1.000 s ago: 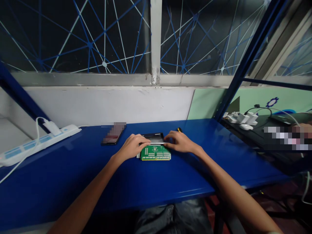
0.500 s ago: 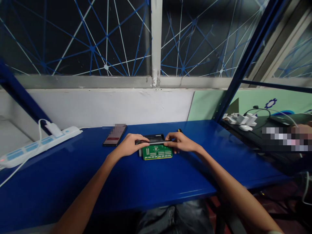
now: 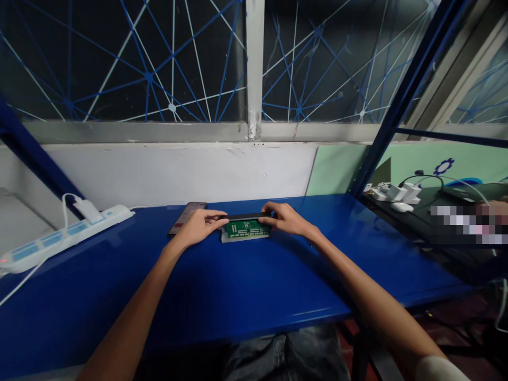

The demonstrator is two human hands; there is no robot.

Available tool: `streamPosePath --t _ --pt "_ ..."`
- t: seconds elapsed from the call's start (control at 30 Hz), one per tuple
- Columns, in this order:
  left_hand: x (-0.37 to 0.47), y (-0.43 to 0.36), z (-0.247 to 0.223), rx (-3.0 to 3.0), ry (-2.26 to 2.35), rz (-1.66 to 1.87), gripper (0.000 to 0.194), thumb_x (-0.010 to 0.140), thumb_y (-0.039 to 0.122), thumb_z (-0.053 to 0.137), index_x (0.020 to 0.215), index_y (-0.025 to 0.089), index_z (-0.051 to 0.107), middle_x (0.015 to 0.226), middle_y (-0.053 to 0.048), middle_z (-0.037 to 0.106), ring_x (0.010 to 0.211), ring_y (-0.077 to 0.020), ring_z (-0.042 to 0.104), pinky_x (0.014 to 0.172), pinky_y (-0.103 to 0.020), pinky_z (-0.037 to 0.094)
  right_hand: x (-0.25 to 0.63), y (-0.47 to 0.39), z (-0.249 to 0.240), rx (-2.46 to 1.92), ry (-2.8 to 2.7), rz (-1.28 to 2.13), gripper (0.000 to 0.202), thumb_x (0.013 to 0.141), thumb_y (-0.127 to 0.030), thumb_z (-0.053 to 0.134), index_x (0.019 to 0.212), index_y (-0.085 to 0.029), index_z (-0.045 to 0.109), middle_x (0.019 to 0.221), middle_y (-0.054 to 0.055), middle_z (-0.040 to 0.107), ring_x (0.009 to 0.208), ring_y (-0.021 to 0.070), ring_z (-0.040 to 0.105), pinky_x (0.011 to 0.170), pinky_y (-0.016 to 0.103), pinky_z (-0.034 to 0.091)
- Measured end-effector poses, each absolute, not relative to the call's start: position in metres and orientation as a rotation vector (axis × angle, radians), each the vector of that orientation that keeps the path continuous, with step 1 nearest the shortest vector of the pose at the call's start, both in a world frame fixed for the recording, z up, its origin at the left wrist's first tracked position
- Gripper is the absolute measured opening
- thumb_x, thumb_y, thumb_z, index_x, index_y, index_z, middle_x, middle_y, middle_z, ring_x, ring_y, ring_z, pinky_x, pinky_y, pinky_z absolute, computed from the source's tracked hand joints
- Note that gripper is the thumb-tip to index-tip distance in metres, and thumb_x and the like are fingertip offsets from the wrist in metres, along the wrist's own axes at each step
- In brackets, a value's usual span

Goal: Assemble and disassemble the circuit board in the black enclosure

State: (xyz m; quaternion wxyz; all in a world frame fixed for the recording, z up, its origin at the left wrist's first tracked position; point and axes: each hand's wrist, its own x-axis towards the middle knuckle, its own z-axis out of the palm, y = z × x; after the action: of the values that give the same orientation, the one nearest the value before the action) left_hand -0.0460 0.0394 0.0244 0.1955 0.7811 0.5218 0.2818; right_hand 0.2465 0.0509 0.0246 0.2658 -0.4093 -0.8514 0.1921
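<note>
At the bottom of the frame both forearms reach up from the lower corners over the blue table (image 3: 254,286). Just above centre, the left hand (image 3: 196,226) and right hand (image 3: 286,218) pinch the two ends of a thin black panel (image 3: 244,216), fingers curled over its edge, apparently to keep it level. The green circuit board (image 3: 245,229) sits directly under and in front of it. Left of the hands lies a phone (image 3: 184,216); a white power strip (image 3: 63,233) rests at centre left. Beyond, a white wall and a window fill the upper frame.
</note>
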Motion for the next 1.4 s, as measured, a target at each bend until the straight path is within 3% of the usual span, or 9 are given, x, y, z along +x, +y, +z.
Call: streamPosePath --t 0.47,0.7,1.0,1.23,1.4 --pt "-0.044 0.039 0.026 2.200 1.549 0.749 0.038 0.078 0.046 0.063 0.102 0.020 0.075 0.095 -0.009 0.075 0.085 -0.0225 0.068 0.078 -0.031 0.052 0.244 0.055 0.016 -1.131 -2.311 0.439 0.025 0.090 -0.039 0.058 0.102 -0.018 0.062 0.080 0.003 0.066 0.064 0.0132 0.055 0.061 0.025 0.035" --pt "-0.044 0.039 0.026 2.243 1.544 0.733 0.039 0.080 0.048 0.061 0.104 0.020 0.075 0.092 -0.008 0.075 0.080 -0.0208 0.066 0.072 -0.030 0.050 0.244 0.059 0.016 -1.105 -2.293 0.491 0.025 0.089 -0.037 0.060 0.103 -0.016 0.064 0.084 0.004 0.067 0.062 0.0122 0.056 0.060 0.025 0.038" --pt "-0.044 0.041 0.027 2.354 1.576 0.733 0.039 0.082 0.048 0.059 0.102 0.020 0.076 0.078 -0.006 0.072 0.060 -0.0150 0.054 0.064 -0.028 0.043 0.256 0.071 0.009 -1.051 -2.089 0.965 0.024 0.080 -0.033 0.068 0.093 -0.013 0.064 0.074 0.003 0.066 0.050 0.0115 0.061 0.050 0.024 0.050" --pt "-0.043 0.039 0.029 2.350 1.606 0.690 0.041 0.083 0.048 0.058 0.105 0.018 0.075 0.081 -0.006 0.072 0.057 -0.0141 0.051 0.061 -0.027 0.041 0.260 0.073 0.008 -0.993 -2.048 1.040 0.027 0.075 -0.038 0.071 0.083 -0.013 0.063 0.070 0.002 0.064 0.050 0.0119 0.061 0.046 0.025 0.053" --pt "-0.042 0.037 0.031 2.332 1.619 0.667 0.041 0.083 0.047 0.057 0.105 0.018 0.075 0.064 -0.004 0.067 0.054 -0.0144 0.050 0.060 -0.026 0.040 0.259 0.074 0.004 -0.992 -2.036 0.982 0.029 0.074 -0.039 0.072 0.084 -0.012 0.065 0.072 0.004 0.066 0.051 0.0121 0.061 0.048 0.026 0.052"
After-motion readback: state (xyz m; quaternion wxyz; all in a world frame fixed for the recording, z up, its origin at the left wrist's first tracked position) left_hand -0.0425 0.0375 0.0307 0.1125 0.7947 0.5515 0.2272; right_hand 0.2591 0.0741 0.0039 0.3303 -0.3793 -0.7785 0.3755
